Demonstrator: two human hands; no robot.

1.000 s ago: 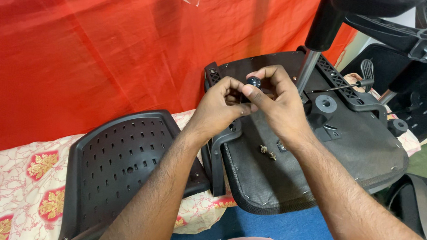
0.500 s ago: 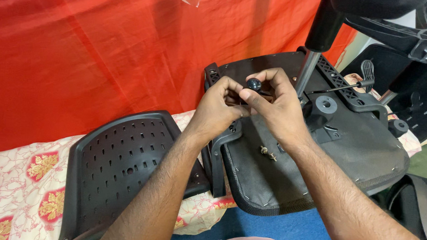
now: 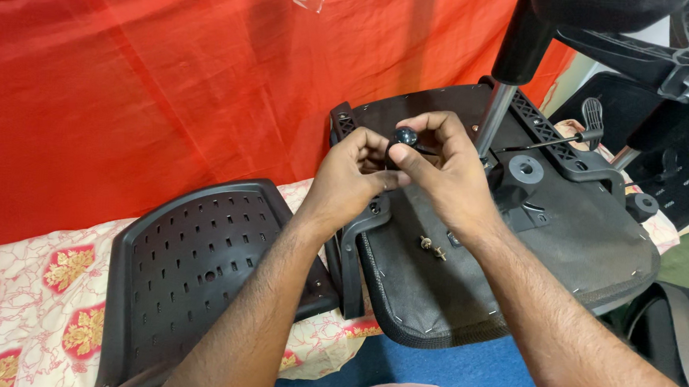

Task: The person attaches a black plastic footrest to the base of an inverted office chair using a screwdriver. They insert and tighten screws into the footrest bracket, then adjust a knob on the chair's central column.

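Note:
An upturned black office chair seat (image 3: 558, 257) lies in front of me, its metal mechanism and gas cylinder (image 3: 496, 115) facing up. My right hand (image 3: 446, 171) pinches a small round black knob (image 3: 405, 136) between thumb and fingers above the seat's left edge. My left hand (image 3: 349, 178) is closed around the part just below the knob, touching the right hand. Two small brass-coloured screws (image 3: 433, 248) lie on the seat underside, just below my right wrist.
A perforated black plastic chair back (image 3: 193, 280) leans at the left on a white cloth with red and gold motifs (image 3: 14, 303). A red cloth (image 3: 171, 85) hangs behind. More black chair parts (image 3: 667, 76) crowd the upper right. Blue floor (image 3: 445, 372) shows below.
Both hands stay together on the knob, with only slight finger shifts. Seat and screws have not moved.

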